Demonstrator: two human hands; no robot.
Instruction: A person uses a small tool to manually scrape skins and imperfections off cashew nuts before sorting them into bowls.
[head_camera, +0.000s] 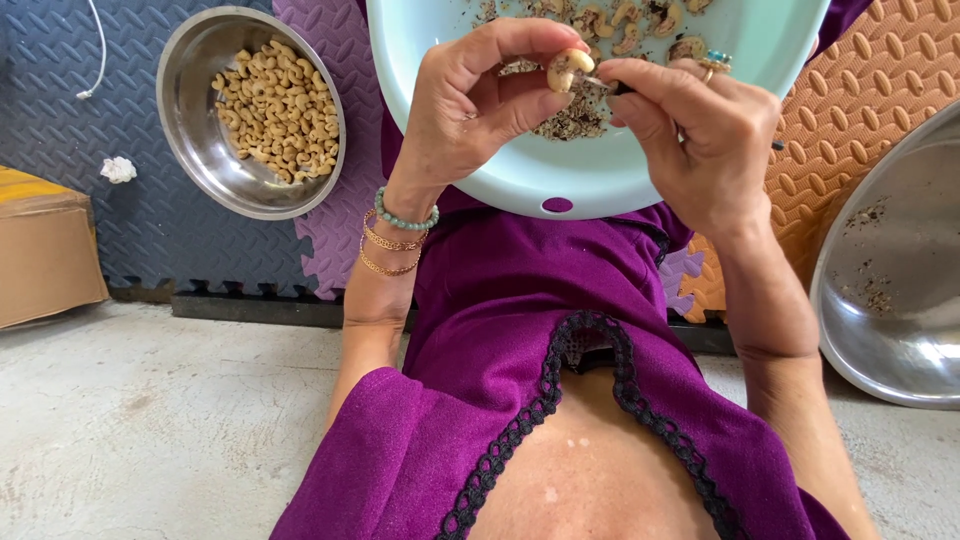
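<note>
Left hand (480, 95): closed around a single pale cashew nut (568, 68), pinched between thumb and fingertips above the basin.
Right hand (700, 135): closed on a thin dark-handled tool (612, 86) whose tip touches the nut; what kind of tool it is cannot be told, since most of it is hidden in the fingers.
Mint-green plastic basin (520, 180): rests on the purple-clad lap, just under both hands; it holds unpeeled cashews (640, 18) toward its far side and a heap of brownish skin scraps (572, 118) directly beneath the held nut.
Steel bowl on the left (195, 130): sits on the foam floor mats (150, 230), well apart from the hands, with a layer of pale peeled cashews (280, 110) inside.
Steel bowl on the right (890, 270): tilted, partly cut off by the frame edge, holding only a few dark flecks and crumbs.
Cardboard box (45, 250): at the far left edge, on the concrete floor beside the mats.
</note>
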